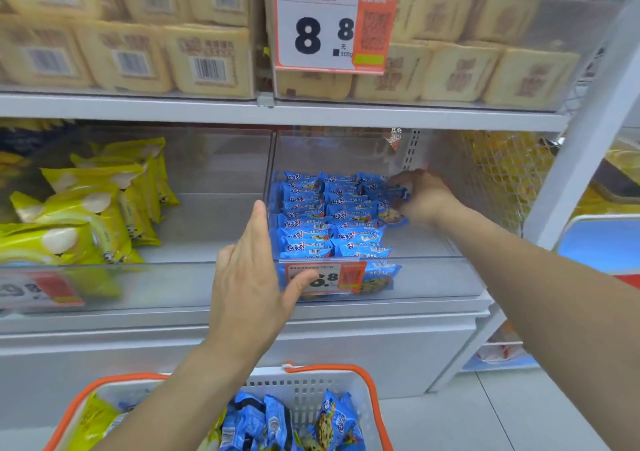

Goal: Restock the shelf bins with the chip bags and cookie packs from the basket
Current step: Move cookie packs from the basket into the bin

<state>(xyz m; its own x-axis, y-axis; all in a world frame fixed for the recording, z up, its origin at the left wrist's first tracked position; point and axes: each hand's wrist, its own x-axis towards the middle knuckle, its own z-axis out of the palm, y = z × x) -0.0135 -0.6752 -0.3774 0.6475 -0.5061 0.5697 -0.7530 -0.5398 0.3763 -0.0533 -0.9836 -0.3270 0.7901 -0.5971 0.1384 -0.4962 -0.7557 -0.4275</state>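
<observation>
My right hand [420, 196] is deep in the right-hand clear bin [433, 277], fingers curled round a blue cookie pack [398, 192] at the back of the rows. My left hand [251, 277] hangs flat and empty, fingers straight, before the bin's front wall. Blue packs fill the bin's left part; its right side is bare. Basket [332, 369] below holds more blue packs [273, 423] and a yellow chip bag [91, 423]. Yellow bags [83, 215] only part-fill the left bin. I judge roughly midway.

Two bare forearms and hands — left [247, 279], right [424, 196] — no sleeves, rings or watch in view.
</observation>
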